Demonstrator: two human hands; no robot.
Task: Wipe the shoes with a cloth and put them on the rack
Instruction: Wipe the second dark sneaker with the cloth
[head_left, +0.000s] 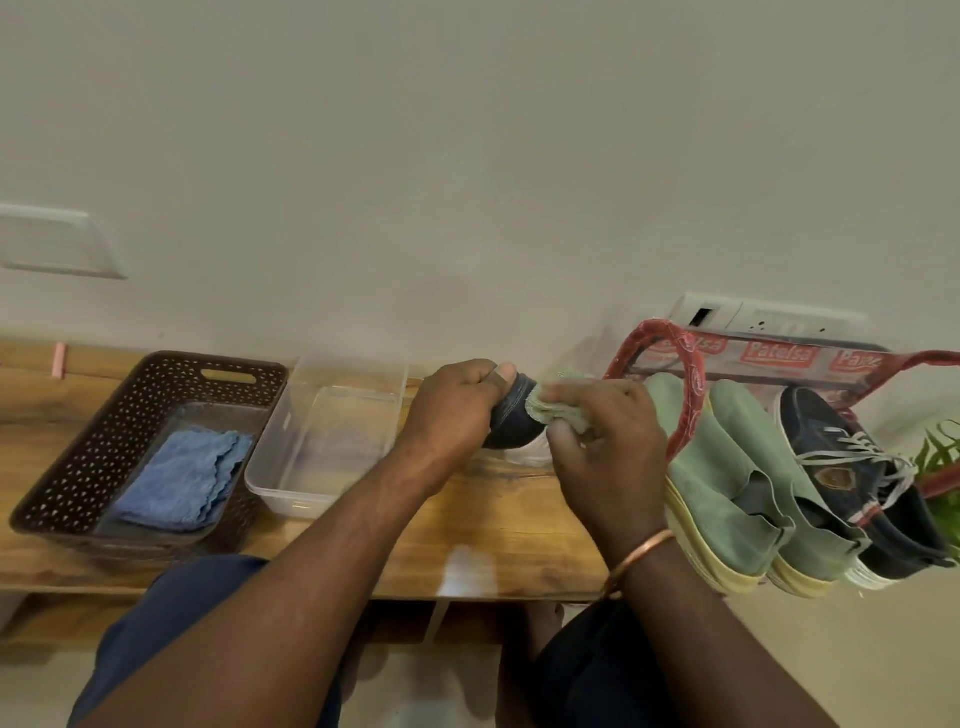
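Basket, tub left; shoes, seemingly bagged

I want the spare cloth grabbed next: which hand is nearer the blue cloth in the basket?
Left. The left hand, gripping the dark shoe, is right of the blue cloth, just past the clear tub; the right hand, holding the green cloth, lies farther right.

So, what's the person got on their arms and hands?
Not much! The left hand and right hand have no gloves, and I see no rings. Both arms are bare as far as the picture shows, with no sleeves. The right wrist wears one thin, round, copper-coloured bangle.
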